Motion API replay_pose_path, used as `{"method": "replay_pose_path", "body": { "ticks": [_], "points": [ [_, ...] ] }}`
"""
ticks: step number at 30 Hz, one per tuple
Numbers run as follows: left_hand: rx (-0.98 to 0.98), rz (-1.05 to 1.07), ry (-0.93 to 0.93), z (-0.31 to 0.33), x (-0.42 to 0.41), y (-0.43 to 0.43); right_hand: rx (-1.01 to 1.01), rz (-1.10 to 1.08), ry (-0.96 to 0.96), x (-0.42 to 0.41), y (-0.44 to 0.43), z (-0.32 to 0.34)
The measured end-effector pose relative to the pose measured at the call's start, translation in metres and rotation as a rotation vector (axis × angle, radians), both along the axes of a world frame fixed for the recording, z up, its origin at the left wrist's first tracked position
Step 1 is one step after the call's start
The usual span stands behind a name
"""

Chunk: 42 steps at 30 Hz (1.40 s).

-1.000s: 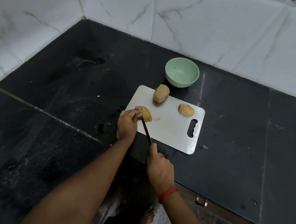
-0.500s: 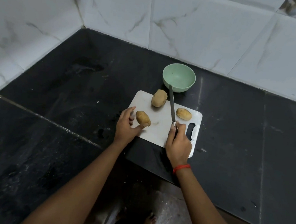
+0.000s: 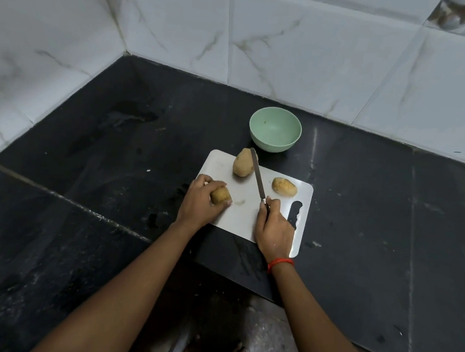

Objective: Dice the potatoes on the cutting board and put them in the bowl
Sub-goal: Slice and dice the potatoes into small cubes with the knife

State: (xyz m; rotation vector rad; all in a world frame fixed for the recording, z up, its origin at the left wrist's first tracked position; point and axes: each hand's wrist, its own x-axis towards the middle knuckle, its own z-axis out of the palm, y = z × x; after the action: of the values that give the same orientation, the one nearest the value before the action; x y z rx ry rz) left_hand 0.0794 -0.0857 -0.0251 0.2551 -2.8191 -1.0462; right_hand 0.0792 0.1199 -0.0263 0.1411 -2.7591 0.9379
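Head view: a white cutting board (image 3: 246, 215) lies at the centre of the frame on a dark stone tabletop (image 3: 364, 205), its handle slot toward the right. A pale green bowl (image 3: 273, 145) stands just above the board's upper edge. It holds no potato and sits close, probably so cut pieces have a short way to go.

3 whole, unpeeled potatoes are on the board. The left hand (image 3: 199, 202) has its fingers curled over the nearest potato (image 3: 220, 195) at the board's left edge and presses it down, probably to stop it rolling under the blade. The right hand (image 3: 274, 231) is clamped round the handle of a knife (image 3: 257, 175), with a finger reaching forward toward the blade. The narrow blade points up the frame, and its tip overlaps the largest potato (image 3: 242, 164) at the board's upper edge. Whether it touches that potato I cannot tell. The third potato (image 3: 284, 186) lies right of the blade, apart from both hands. A red thread (image 3: 280, 263) circles the right wrist.

No cut face shows anywhere, so the dicing looks barely begun. The next step is probably to bring the blade across to the held potato, with the left fingertips kept out of its path.
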Motion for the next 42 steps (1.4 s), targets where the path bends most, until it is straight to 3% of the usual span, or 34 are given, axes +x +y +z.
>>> {"method": "replay_pose_path", "body": {
  "ticks": [12, 24, 34, 42],
  "points": [
    [0.04, 0.198, 0.019, 0.004, -0.073, -0.001, -0.051, -0.015, 0.005, -0.002, 0.002, -0.003],
    [0.138, 0.207, 0.126, -0.008, -0.054, -0.012, -0.07, -0.018, -0.007, -0.001, 0.002, -0.001],
    [0.014, 0.129, 0.131, -0.004, -0.045, -0.013, -0.087, -0.02, -0.015, 0.0, 0.002, 0.0],
    [-0.107, 0.022, 0.11, -0.01, 0.015, 0.0, -0.118, -0.015, -0.029, 0.001, 0.003, 0.002]
  ]
}}
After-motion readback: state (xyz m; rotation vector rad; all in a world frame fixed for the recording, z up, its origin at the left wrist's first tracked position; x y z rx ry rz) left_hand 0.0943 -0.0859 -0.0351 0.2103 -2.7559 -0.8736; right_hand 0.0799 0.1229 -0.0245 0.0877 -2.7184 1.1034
